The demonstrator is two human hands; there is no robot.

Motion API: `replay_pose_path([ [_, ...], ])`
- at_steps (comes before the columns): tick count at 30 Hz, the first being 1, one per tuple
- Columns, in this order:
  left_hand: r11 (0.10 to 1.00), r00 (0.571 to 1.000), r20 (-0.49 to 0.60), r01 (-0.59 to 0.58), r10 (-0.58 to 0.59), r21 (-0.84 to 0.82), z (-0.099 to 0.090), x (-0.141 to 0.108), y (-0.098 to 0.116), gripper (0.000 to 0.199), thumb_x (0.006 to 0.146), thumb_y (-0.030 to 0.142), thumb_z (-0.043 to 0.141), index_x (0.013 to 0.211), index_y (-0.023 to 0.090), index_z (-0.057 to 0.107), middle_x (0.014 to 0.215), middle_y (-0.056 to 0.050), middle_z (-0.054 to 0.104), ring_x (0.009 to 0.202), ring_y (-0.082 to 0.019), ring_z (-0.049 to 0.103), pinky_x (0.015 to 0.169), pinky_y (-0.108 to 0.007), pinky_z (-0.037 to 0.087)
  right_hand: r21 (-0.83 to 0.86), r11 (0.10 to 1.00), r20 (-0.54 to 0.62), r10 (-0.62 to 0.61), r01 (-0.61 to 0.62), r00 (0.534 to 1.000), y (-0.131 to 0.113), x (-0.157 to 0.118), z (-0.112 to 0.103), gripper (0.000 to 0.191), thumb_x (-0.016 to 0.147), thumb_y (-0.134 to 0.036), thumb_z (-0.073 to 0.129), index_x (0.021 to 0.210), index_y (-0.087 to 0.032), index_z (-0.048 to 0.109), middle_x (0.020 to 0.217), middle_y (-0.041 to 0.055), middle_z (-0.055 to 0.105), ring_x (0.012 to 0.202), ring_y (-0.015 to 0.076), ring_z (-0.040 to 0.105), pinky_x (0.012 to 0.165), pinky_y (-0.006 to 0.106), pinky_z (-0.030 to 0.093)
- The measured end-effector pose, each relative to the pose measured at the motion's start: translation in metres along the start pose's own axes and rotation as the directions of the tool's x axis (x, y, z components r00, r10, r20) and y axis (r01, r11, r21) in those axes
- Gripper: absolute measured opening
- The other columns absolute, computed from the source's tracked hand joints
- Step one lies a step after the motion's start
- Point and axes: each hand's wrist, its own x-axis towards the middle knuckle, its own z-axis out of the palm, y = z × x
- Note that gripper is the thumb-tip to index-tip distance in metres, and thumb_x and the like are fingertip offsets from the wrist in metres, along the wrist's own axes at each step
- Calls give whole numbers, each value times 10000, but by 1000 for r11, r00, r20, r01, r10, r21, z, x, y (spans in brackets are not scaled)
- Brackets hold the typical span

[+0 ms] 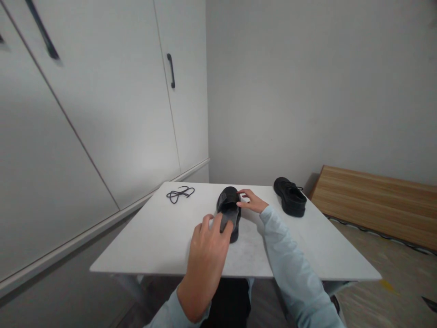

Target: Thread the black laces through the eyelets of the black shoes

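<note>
Pinching grip, left hand (206, 243): thumb and fingers clamped on what looks like a grey insole (231, 214).
Right hand (251, 202): fingers parted, touching the shoe's three o'clock side, likely steadying it.
Near shoe (228, 197): mid-counter (164, 241), toe towards twelve, insole inside.
Loose lace (177, 194): ten o'clock.
Laced shoe (290, 198): two o'clock.

The one view looked forward and down from the person's head, near enough to take in both sleeves (290, 255) and the whole surface (146, 241), the handled shoe (228, 200) below centre, facing where cabinets (129, 100) met a wall (307, 91).
</note>
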Motion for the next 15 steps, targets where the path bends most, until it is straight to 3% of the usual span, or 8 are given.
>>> replay_pose_path([
  [3, 997, 999, -53, 8, -12, -71, 0, -9, -4, 331, 784, 42, 558, 1056, 221, 620, 995, -44, 623, 826, -180, 572, 645, -286, 502, -123, 992, -166, 1, -21, 986, -21, -6, -5, 539, 655, -510, 678, 1060, -175, 558, 1055, 115, 573, 830, 188, 602, 717, 355, 513],
  [6, 991, 997, -78, -4, -6, -136, -2, -16, -6, 358, 781, 10, 545, 1069, 209, 622, 963, -40, 639, 818, -166, 590, 677, -276, 516, -172, 976, -273, 82, -133, 959, -47, -19, -8, 395, 731, -482, 607, 957, -162, 564, 671, 25, 614, 597, 152, 585, 607, 301, 489],
  [10, 988, 995, -95, -6, -8, -154, -8, -22, -5, 352, 792, 18, 529, 1070, 210, 625, 950, -44, 650, 813, -171, 602, 669, -278, 521, 84, 970, -80, 234, -228, 969, -74, -41, 3, 333, 784, -449, 524, 976, -178, 504, 448, -53, 564, 306, 97, 435, 348, 204, 346],
  [15, 991, 989, -143, -51, 33, -125, -20, -28, -1, 341, 832, 55, 471, 1095, 213, 621, 946, -63, 655, 825, -186, 606, 672, -295, 520, 255, 934, 0, 257, -248, 967, -93, -62, 28, 321, 750, -409, 538, 968, -187, 459, 411, -81, 552, 242, 82, 385, 274, 167, 259],
])
